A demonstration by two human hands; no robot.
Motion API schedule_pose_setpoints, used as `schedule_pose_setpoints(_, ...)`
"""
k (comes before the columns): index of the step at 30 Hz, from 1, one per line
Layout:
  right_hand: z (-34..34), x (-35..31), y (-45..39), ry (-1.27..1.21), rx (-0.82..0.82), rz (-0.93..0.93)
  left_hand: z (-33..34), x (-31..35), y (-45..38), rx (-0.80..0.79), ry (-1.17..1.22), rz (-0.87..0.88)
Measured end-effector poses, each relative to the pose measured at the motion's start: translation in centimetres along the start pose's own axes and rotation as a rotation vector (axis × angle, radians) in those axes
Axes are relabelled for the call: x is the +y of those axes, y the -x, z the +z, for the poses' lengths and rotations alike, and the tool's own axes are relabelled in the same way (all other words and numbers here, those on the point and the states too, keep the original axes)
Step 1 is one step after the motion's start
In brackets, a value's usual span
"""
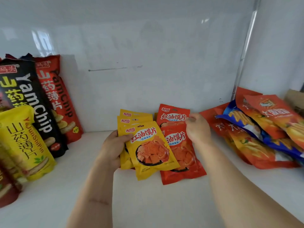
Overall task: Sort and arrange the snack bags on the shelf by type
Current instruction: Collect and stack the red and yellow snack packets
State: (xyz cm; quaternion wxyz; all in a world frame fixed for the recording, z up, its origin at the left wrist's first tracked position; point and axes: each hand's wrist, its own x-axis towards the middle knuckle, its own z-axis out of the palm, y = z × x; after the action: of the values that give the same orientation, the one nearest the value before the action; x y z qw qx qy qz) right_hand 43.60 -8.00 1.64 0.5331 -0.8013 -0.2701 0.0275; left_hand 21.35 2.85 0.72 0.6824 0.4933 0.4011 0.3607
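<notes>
My left hand grips a fanned stack of three small yellow snack bags at their left edge, thumb on the front one. Just to the right, small red bags of the same brand lie overlapping on the white shelf, one behind leaning on the back wall. My right hand hovers over the red bags' right edge with fingers loosely curled; whether it touches a bag is unclear. Tall yam chip bags stand at the left: a black one, a red one and a yellow one.
A heap of large orange and blue chip bags lies at the right of the shelf. A cardboard box corner shows at the far right behind it. The white back wall closes the shelf, with a metal upright at its right.
</notes>
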Motion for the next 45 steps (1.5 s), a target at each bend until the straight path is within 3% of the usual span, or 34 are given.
schedule_pose_setpoints(3, 0.0, 0.3, 2.0, 0.105, 0.0, -0.074, 1.3, -0.8, -0.9, 0.032, -0.049, 0.059)
schedule_pose_setpoints(8, 0.9, 0.8, 6.1, 0.189, 0.017, -0.246, 2.3, -1.4, -1.3, 0.187, -0.389, 0.277)
schedule_pose_setpoints(12, 2.5, 1.5, 8.9, 0.292, 0.004, -0.365, 1.7, -2.0, -1.8, 0.253, -0.535, 0.302)
schedule_pose_setpoints(26, 3.0, 2.4, 10.3, 0.405, -0.022, -0.335, 2.8, -3.9, -2.1, 0.239, -0.563, 0.262)
schedule_pose_setpoints(37, 2.8, 3.1, 9.6, 0.482, 0.073, -0.359, 2.8, -3.2, -2.3, 0.209, -0.538, 0.247)
schedule_pose_setpoints(45, 3.4, 2.0, 11.1, 0.622, 0.225, -0.462, -0.3, -2.7, 0.1, 0.32, -0.97, 0.619)
